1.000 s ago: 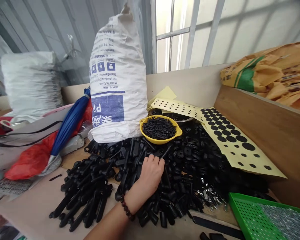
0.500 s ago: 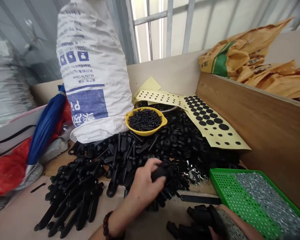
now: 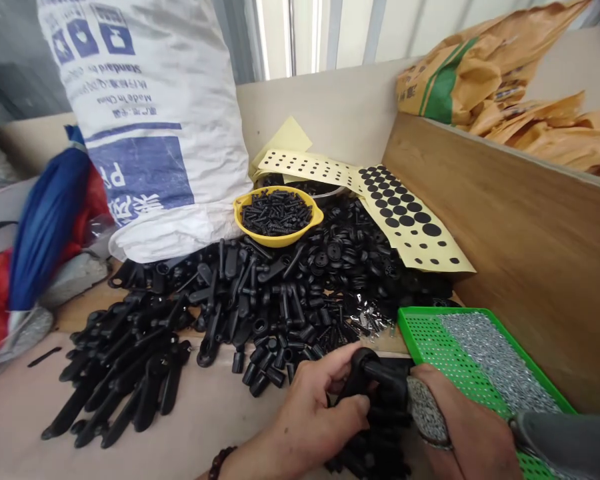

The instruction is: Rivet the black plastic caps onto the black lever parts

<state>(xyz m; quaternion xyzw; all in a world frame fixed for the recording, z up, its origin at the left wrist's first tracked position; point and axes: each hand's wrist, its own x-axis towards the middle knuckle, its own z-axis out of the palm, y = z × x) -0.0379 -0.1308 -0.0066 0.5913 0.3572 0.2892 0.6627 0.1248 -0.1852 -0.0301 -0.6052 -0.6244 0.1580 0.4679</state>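
Observation:
My left hand, with a beaded bracelet at the wrist, is closed on a black plastic part with a rounded end. It meets the black pieces at my right hand, whose fingers curl behind them and are partly hidden. A grey speckled piece lies along the right hand; I cannot tell if it is a finger cover. More black parts show below both hands. Small black plastic sleeves lie beyond my left hand, in front of a heap of black parts.
Long black handles are stacked at left. A yellow bowl holds black screws. The green tray at right holds small metal pieces. Yellow sticker sheets, a white sack and a wooden divider stand behind. A grey cylinder juts in at right.
My left hand has moved from the heap toward me and rightward with a black part, up to my right hand. The right hand is now higher in view. The camera has tilted down.

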